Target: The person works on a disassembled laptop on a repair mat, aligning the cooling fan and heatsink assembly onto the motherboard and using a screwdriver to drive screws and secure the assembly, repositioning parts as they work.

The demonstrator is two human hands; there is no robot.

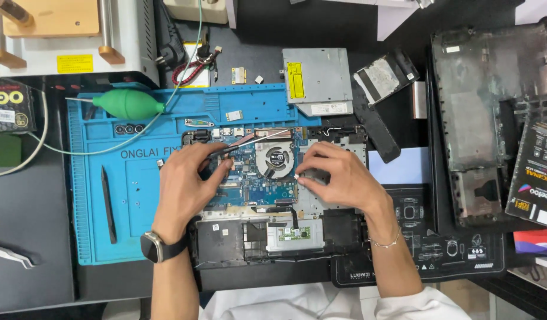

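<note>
Left hand (pixel 193 172) grips a slim black pry tool (pixel 238 147) angled up-right toward the round grey cooling fan (pixel 274 160) mid-frame; right hand (pixel 336 178) rests loosely curled, nearer the fan.

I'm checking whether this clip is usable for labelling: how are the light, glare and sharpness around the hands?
Head view: even overhead light, soft shadows under the left hand and right hand; laptop board sharp, no motion blur; mild glare on the silver optical drive; slight bending at frame edges.
</note>
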